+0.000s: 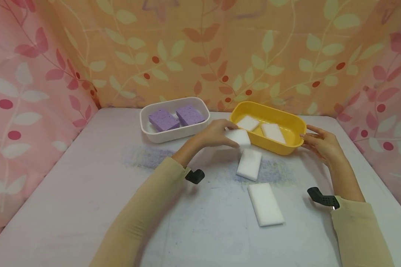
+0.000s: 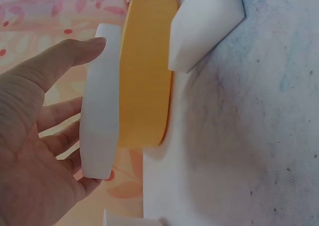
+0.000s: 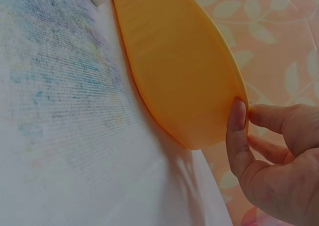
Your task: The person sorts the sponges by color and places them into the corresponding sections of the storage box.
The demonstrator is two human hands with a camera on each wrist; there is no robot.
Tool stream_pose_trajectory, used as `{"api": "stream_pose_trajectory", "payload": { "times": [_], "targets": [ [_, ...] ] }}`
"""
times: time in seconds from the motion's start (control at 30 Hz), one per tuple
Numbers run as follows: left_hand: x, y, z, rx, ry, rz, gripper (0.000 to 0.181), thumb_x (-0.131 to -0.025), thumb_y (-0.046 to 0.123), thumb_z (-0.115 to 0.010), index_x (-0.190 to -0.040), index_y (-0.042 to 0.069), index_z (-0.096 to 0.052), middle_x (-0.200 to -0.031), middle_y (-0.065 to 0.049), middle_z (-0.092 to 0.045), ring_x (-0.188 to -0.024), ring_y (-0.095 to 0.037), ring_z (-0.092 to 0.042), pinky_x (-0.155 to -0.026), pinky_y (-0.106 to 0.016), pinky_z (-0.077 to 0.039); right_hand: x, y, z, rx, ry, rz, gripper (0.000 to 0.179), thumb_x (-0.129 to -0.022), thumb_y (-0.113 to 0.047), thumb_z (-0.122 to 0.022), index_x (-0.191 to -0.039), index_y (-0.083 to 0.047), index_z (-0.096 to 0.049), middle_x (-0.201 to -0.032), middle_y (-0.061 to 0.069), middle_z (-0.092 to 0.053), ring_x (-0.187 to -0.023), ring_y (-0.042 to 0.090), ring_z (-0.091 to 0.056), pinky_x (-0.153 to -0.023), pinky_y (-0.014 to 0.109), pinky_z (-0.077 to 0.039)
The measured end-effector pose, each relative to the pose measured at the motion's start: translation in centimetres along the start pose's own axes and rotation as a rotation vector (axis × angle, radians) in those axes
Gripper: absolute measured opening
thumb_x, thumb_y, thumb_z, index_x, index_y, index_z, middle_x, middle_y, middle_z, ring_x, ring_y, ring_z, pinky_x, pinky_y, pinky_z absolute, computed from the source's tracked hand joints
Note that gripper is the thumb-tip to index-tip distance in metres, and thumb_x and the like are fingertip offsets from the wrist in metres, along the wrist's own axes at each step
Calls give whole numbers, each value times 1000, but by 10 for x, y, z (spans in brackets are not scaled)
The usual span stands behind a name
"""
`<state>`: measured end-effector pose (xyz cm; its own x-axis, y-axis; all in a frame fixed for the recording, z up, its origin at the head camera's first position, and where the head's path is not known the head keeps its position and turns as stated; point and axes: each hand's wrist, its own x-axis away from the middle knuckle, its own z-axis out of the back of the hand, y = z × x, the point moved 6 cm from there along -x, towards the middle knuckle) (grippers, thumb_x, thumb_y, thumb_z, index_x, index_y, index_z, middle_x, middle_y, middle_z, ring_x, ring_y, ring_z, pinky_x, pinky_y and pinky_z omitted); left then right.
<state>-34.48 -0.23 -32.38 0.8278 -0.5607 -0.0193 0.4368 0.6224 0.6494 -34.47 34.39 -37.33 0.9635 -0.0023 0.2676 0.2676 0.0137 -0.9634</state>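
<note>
My left hand point(image 1: 211, 134) grips a white sponge block point(image 1: 241, 138) between thumb and fingers, beside the near left wall of a yellow tray point(image 1: 274, 144). In the left wrist view the held block stands just in front of the tray's wall. My right hand point(image 1: 325, 146) pinches the tray's right end, thumb on the outer wall and fingers at the rim in the right wrist view. Inside the tray lie two white sponges, one at the left point(image 1: 248, 123) and one near the middle point(image 1: 273, 132). Two more white sponges lie on the table, one close to the tray point(image 1: 249, 165), another nearer me point(image 1: 265, 204).
Left of the yellow tray stands a white tray point(image 1: 173, 134) with two purple sponges point(image 1: 163, 120) in it. The white tabletop point(image 1: 87, 185) has bluish stains. Patterned curtains point(image 1: 200, 48) close off the back and both sides.
</note>
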Motion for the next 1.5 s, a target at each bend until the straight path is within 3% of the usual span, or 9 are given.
{"api": "stream_pose_trajectory", "payload": {
  "times": [0.87, 1.5],
  "targets": [
    [-29, 1, 9, -27, 53, 9, 61, -90, 33, -84, -140, 2, -65, -140, -14, -65, -126, -26, -58, -115, -33, -47, 1, 1, 1, -16, 5, 7, 94, -100, -12, -73, -169, -5, -10, -84, -15, -72, -77, 3, -72, -70, 16, -61],
    [-47, 0, 7, -33, 79, 34, 61, -91, 35, -83, -139, 1, -65, -139, -14, -65, -126, -26, -58, -113, -32, -48, 4, -1, 0, 9, 13, -2, 92, -101, -15, -73, -169, -7, -12, -86, -18, -70, -79, 2, -73, -71, 16, -61]
  ]
}}
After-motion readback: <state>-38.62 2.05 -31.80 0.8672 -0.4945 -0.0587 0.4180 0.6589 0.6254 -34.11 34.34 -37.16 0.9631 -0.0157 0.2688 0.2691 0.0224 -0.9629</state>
